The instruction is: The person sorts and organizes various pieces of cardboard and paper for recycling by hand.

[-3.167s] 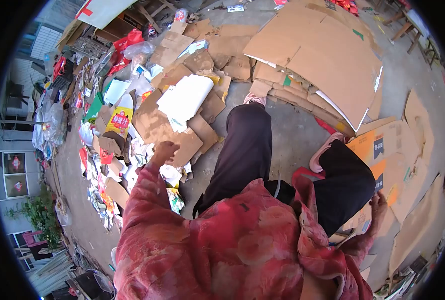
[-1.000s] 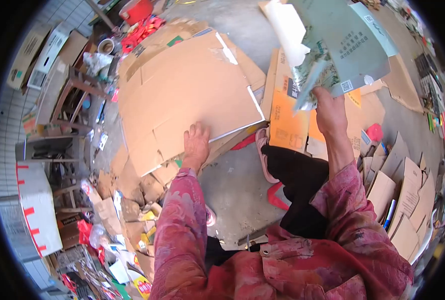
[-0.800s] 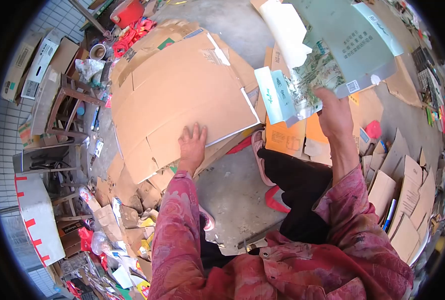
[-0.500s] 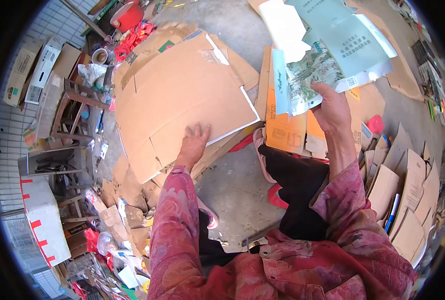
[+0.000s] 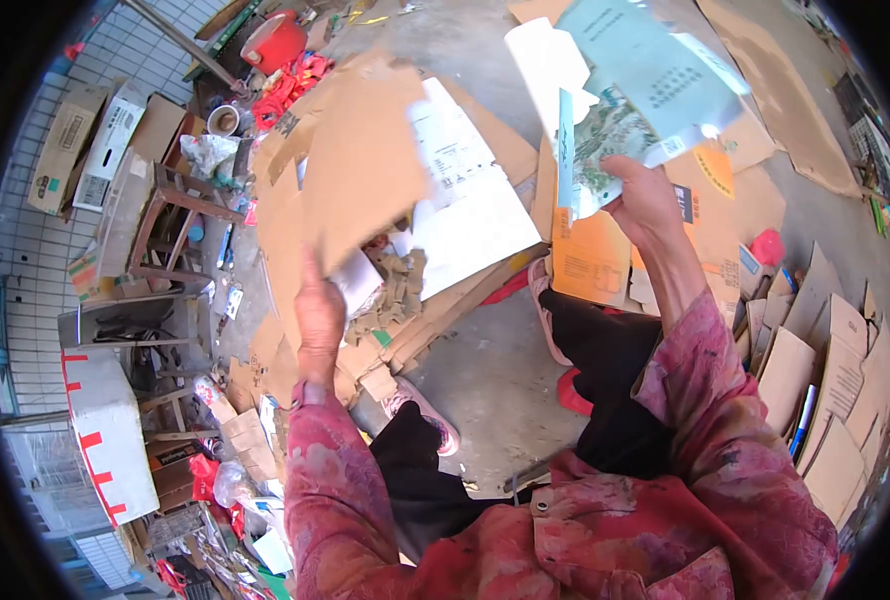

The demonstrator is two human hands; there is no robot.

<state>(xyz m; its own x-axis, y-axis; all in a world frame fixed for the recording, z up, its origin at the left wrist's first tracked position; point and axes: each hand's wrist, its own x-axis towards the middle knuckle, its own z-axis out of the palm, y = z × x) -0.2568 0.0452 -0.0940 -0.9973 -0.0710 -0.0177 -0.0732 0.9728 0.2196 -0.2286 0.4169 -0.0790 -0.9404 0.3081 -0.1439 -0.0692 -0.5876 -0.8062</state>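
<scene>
My right hand (image 5: 651, 205) pinches the lower edge of an unfolded, pale green printed carton (image 5: 655, 70), which carries a landscape picture and has a white flap on its left. My left hand (image 5: 320, 318) grips the near edge of a brown cardboard sheet (image 5: 365, 160), which is tilted up and blurred by motion. Beneath that sheet, a white printed board (image 5: 470, 240) and torn brown cardboard pieces (image 5: 397, 290) show on the pile. Orange flattened cardboard (image 5: 590, 265) lies below my right hand.
Cardboard pieces (image 5: 835, 365) stand stacked at the right. A wooden stool (image 5: 180, 200) and boxes (image 5: 65, 150) line the left wall. A red bucket (image 5: 275, 42) sits at the back left. Mixed scraps (image 5: 255, 500) cover the lower left floor.
My left hand, which lay flat on the brown sheet, now lifts it up and to the left, exposing the white board. The green carton has tilted slightly in my right hand.
</scene>
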